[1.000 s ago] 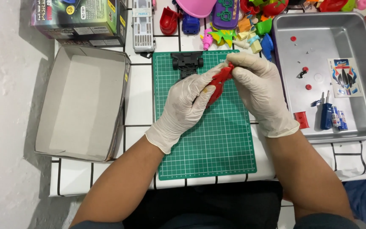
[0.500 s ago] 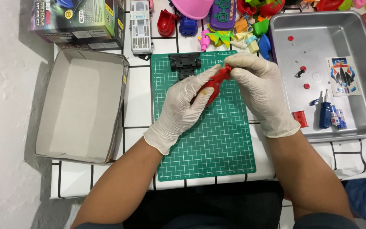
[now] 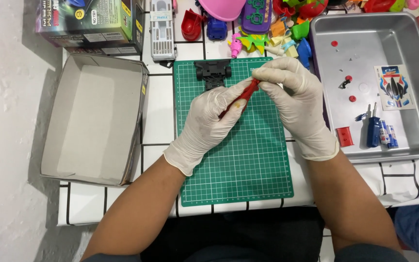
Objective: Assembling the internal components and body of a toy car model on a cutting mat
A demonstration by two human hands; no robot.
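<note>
Both hands wear white gloves and meet over the green cutting mat [image 3: 248,170]. My left hand [image 3: 209,121] grips a red plastic toy part [image 3: 245,95] from below. From the right, my right hand [image 3: 297,102] pinches the upper end of the same red part. A black toy car chassis [image 3: 213,73] lies on the mat's far edge, just beyond my left fingers.
An open cardboard box [image 3: 95,119] lies to the left. A metal tray [image 3: 379,82] on the right holds a sticker sheet [image 3: 394,87], small red pieces, and a blue screwdriver [image 3: 373,130]. Colourful plastic toys [image 3: 263,29] and a printed box [image 3: 90,22] line the back.
Both hands and the red part have stayed together over the mat, shifting only slightly; the grip looks the same.
</note>
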